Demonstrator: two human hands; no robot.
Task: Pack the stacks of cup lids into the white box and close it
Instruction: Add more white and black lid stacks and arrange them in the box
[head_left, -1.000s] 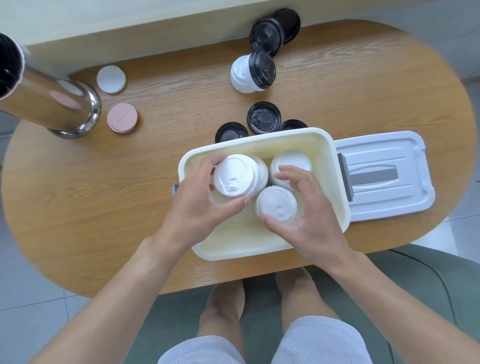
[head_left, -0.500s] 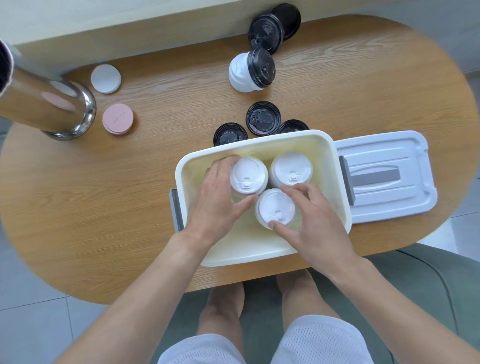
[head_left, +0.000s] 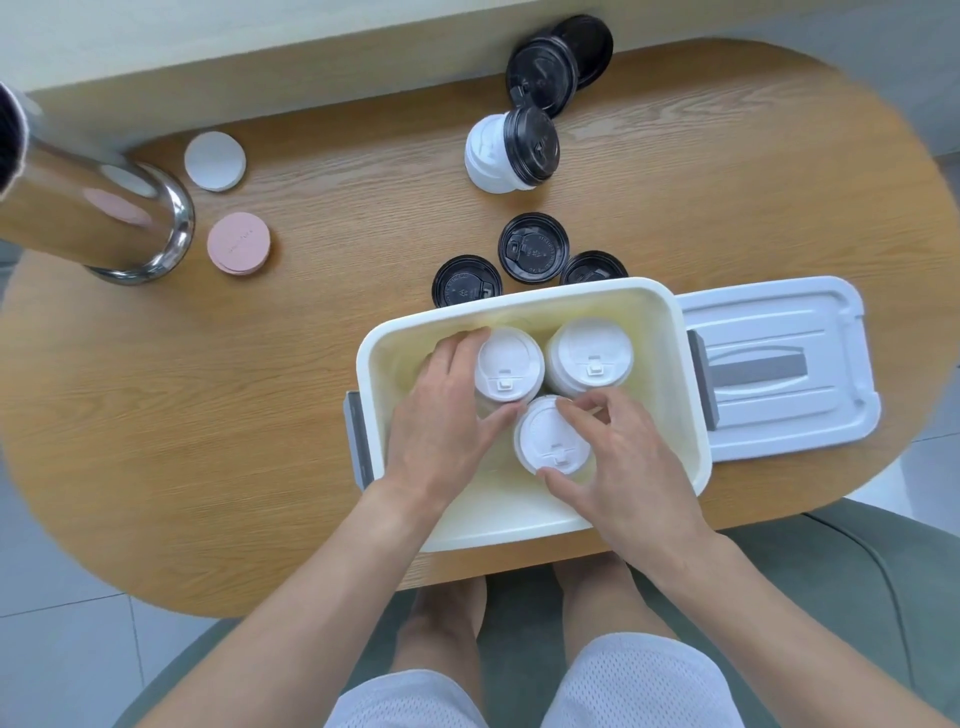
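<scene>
the left hand (head_left: 447, 415) is curling round the far-left white stack (head_left: 508, 370) inside the white box (head_left: 524, 530), thumb on its near side and fingers over its far side, while the right hand (head_left: 623, 467) is pinching the near white stack (head_left: 550, 435) between thumb and fingertips. a third white stack (head_left: 589, 356) is standing free at the back right of the box, touching or nearly touching the other two.

to do this step well, both stacks are wanting to be settled upright and snug against each other – kept square, not tilted, so the lids are not fanning out when let go. pressing them toward the back-right corner looks sensible, since the left and near parts of the box are bare and more stacks are waiting: black lid stacks (head_left: 534, 248) just beyond the far wall, a toppled white-and-black stack (head_left: 511, 150) further off, another black stack (head_left: 558, 62) at the table's far edge.

releasing one hand at a time seems safer (a loose stack could tip). the box lid (head_left: 779, 364) is lying open to the right – not yet needed.
</scene>
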